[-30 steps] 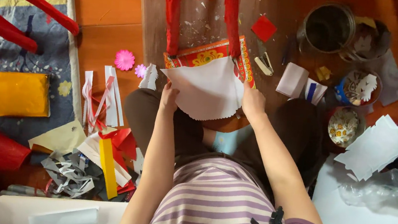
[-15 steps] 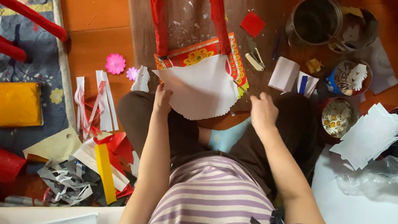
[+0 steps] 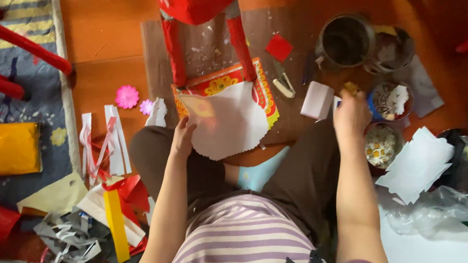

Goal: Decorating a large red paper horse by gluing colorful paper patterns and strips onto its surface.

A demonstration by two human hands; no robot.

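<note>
A white paper sheet (image 3: 229, 122) with a scalloped lower edge lies over a red and yellow patterned sheet (image 3: 263, 87) on a brown board (image 3: 209, 45). My left hand (image 3: 183, 137) grips the white sheet's left edge. My right hand (image 3: 350, 113) is stretched out to the right, away from the sheet. Its fingertips are at a small yellow piece (image 3: 349, 87) beside a white box (image 3: 316, 100). Whether the fingers grip that piece is hidden.
A dark pot (image 3: 346, 41), a cup of cut-outs (image 3: 389, 100) and a flowered bowl (image 3: 381, 146) stand at the right. More white sheets (image 3: 420, 163) lie there. Paper scraps (image 3: 106, 151), pink flowers (image 3: 127, 96), a yellow pad (image 3: 1, 147) and red chair legs (image 3: 13, 42) are at the left.
My right hand has let go of the white sheet and moved right and forward to the small yellow piece. The left hand stays on the sheet.
</note>
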